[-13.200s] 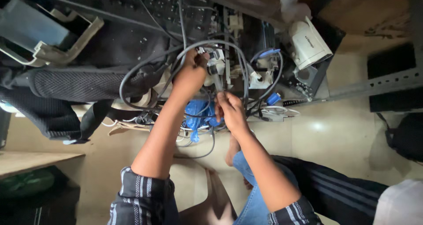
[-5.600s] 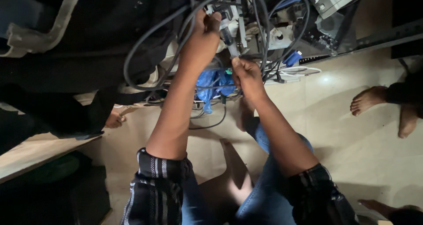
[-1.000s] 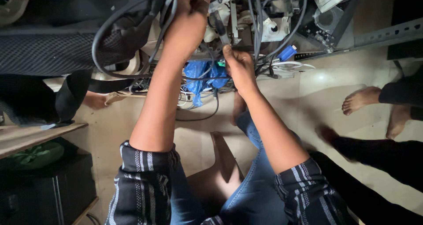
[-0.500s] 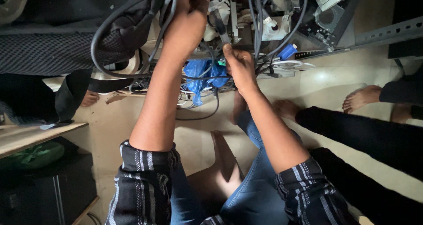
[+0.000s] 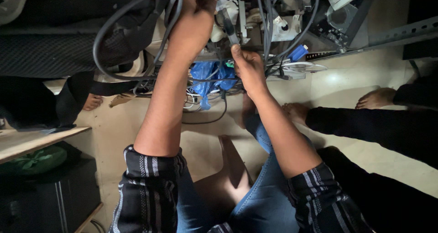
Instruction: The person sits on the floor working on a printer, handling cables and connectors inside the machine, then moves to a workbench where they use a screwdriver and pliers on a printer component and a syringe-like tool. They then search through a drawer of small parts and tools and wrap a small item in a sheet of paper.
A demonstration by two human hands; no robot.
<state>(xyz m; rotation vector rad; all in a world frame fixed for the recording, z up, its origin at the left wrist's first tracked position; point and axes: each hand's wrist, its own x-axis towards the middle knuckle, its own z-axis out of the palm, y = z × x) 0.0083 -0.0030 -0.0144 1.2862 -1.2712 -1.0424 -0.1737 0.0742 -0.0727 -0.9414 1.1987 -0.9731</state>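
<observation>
Gripping a dark tool handle, the right hand is closed; the left hand clasps grey cables at far left, beside a blue plastic bag, contents not discernible.

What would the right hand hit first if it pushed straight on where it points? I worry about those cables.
Likely the dark tool it holds, then the grey cables before the metal frame; depth is unclear. Right hand.

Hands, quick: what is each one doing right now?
Left hand: closed among the grey cables at the metal assembly; exact hold unclear.
Right hand: closed on a dark tool shaft.
</observation>
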